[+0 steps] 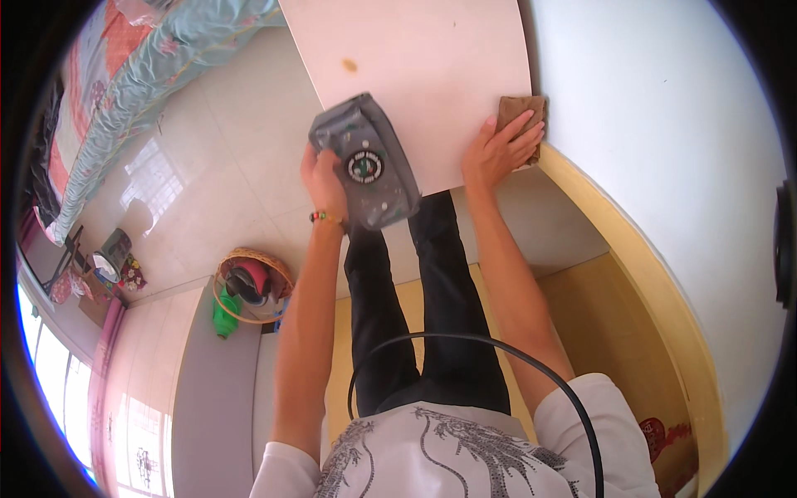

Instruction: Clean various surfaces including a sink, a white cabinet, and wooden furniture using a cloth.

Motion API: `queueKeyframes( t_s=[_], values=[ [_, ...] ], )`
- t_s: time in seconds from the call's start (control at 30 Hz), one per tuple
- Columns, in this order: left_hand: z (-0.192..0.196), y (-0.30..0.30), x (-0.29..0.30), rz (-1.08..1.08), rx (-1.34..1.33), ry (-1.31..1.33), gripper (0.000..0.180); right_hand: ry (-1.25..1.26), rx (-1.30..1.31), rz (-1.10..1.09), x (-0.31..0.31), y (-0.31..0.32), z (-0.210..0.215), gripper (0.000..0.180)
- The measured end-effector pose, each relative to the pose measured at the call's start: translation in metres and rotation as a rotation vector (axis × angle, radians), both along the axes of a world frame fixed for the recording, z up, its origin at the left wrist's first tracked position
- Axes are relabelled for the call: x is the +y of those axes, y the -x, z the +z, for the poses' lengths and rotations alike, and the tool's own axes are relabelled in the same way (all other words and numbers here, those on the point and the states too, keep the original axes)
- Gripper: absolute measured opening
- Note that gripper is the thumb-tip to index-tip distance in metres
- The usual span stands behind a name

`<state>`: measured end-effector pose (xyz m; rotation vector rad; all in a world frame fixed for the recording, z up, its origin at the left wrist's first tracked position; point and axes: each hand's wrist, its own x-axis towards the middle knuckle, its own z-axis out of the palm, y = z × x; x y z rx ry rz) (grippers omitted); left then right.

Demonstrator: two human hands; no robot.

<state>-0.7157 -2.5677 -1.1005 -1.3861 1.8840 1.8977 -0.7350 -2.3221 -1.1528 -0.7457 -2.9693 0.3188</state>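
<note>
My left hand (324,181) grips a grey zip pouch (380,201) by its left side, with the thumb over its front. The pouch bears a round dark badge and is held tilted at the near left edge of a pale pink tabletop (423,62). At the tabletop's near right corner, my right hand (496,158) is pressed over a folded brown cloth (516,106). The fingers lie across the cloth, which touches the corner beside the wall. Part of the cloth is hidden under the hand.
A white wall (647,124) runs along the right. A brownish spot (349,65) marks the tabletop. On the tiled floor (224,133) at left stands a wicker basket (286,274), near a green bottle (225,315). A bed cover (149,75) hangs at upper left. A black cable (573,390) crosses my body.
</note>
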Motion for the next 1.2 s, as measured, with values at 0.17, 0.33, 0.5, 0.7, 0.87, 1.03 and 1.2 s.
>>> queueKeyframes(
  t_s=[0.17, 0.33, 0.5, 0.7, 0.87, 1.03, 1.2],
  values=[
    [-0.024, 0.043, -0.017, -0.066, -0.008, 0.056, 0.017, 0.059, -0.026, 0.091, -0.048, -0.005, -0.001, 0.07],
    [-0.005, 0.045, -0.007, -0.244, -0.045, 0.39, 0.033, 0.303, -0.177, 0.372, -0.044, -0.075, 0.051, 0.071],
    [0.014, 0.028, 0.002, -0.294, -0.025, 0.644, 0.035, 0.266, -0.193, 0.103, -0.006, -0.099, 0.045, 0.074],
    [0.005, -0.01, -0.022, -0.246, -0.075, 0.349, 0.033, 0.072, -0.108, -0.162, -0.008, -0.019, 0.006, 0.078],
    [0.004, -0.013, -0.021, -0.19, -0.031, 0.171, 0.045, -0.022, -0.094, -0.355, -0.045, 0.04, -0.013, 0.083],
    [0.017, 0.003, -0.036, -0.217, -0.001, 0.218, 0.046, 0.09, -0.098, -0.238, -0.125, 0.137, -0.005, 0.082],
    [0.019, 0.015, -0.022, -0.199, -0.018, 0.222, 0.053, 0.17, 0.12, 0.073, -0.166, 0.208, 0.0, 0.075]
  ],
)
